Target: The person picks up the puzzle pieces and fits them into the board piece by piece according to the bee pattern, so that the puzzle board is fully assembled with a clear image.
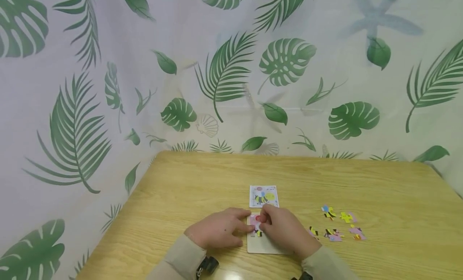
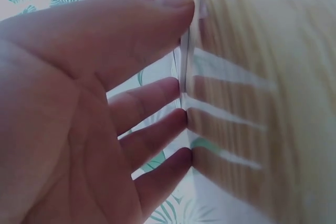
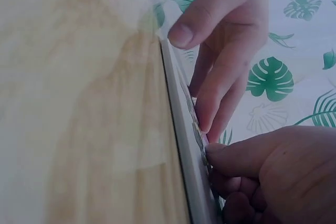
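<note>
A small pale puzzle board (image 1: 258,247) lies on the table with joined pink puzzle pieces (image 1: 253,220) on its upper left part. My left hand (image 1: 222,228) rests at the board's left side, fingers spread, fingertips on the board and pieces. In the left wrist view its thumb (image 2: 178,4) touches the board's edge. Over the board's right part, my right hand (image 1: 285,229) has its fingers curled and pinches a puzzle piece beside the joined ones. That piece is mostly hidden by the fingers. Seen from the right wrist, the right thumb (image 3: 231,156) presses against the board's edge-on pieces.
A picture card (image 1: 264,196) showing a bee lies just beyond the board. Several loose puzzle pieces (image 1: 333,234) are spread on the wooden table (image 1: 202,175) to the right. A leaf-printed curtain (image 1: 231,123) hangs behind the table and along its left side.
</note>
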A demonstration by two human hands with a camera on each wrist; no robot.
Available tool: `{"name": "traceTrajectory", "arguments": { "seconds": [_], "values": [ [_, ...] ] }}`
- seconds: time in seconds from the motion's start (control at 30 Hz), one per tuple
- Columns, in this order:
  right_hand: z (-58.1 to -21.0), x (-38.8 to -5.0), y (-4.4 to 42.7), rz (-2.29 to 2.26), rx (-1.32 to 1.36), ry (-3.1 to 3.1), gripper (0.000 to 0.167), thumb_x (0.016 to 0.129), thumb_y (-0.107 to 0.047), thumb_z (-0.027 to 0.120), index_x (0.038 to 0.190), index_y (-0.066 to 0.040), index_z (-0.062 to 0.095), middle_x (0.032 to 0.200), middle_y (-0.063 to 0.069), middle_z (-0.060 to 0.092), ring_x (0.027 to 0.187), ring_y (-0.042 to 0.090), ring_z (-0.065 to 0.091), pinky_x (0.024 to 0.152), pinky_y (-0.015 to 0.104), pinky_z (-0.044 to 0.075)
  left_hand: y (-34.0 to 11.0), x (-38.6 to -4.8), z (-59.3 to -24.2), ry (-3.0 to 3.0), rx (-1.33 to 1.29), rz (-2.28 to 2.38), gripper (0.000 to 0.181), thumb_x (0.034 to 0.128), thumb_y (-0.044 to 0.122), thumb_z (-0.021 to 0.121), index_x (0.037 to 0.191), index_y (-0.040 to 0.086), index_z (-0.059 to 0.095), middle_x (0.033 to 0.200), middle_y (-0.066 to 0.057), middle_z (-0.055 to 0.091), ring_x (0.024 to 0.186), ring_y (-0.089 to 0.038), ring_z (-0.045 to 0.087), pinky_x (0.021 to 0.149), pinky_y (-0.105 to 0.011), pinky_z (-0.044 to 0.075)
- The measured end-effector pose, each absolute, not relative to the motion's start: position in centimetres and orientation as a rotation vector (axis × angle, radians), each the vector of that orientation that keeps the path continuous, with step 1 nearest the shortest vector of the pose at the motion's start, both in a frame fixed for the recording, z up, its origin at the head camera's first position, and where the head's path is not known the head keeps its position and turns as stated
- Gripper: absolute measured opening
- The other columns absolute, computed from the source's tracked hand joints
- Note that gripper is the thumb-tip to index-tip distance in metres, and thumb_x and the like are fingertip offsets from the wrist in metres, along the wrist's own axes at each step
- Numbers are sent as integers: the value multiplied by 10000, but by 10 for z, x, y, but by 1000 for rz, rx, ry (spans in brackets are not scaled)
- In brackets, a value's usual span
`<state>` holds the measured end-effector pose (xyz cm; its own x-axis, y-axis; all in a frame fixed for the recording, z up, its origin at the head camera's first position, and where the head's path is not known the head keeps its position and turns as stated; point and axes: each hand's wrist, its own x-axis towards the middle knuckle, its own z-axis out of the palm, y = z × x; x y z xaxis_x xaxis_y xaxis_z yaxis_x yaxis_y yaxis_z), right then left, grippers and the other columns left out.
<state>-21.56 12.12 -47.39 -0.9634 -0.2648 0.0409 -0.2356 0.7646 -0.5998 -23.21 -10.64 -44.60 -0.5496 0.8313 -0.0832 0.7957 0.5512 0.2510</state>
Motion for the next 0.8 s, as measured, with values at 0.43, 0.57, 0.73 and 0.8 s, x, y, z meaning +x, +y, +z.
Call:
{"name": "traceTrajectory", "arguments": {
  "seconds": [0.43,0.57,0.73,0.8],
  "values": [
    [-468,-215,121,-1006,-430,2832,197,877,-154,778,850,-210,591,700,-49,535,629,117,492,562,275,398,-115,-235,-447,2495,1357,349,507,950,351,681,1445,324,576,1627,-60,316,1492,-198,276,1170,-343,303],
    [-469,-216,123,-1009,-469,2823,205,871,-126,785,856,-197,593,705,-48,530,634,117,488,565,272,395,-112,-232,-443,2524,1380,344,476,939,317,686,1410,286,619,1600,-91,366,1473,-207,318,1159,-325,317],
    [-469,-217,123,-999,-495,2828,208,868,-124,785,844,-204,595,700,-57,529,629,113,488,564,269,402,-109,-231,-443,2541,1361,346,483,924,313,707,1400,285,629,1594,-91,377,1464,-203,333,1151,-325,332],
    [-470,-217,124,-995,-495,2829,212,865,-126,787,836,-208,594,697,-60,529,629,112,489,565,267,403,-109,-232,-445,2532,1335,352,507,927,326,715,1422,286,611,1603,-71,364,1468,-191,321,1151,-332,334]
  ]
}}
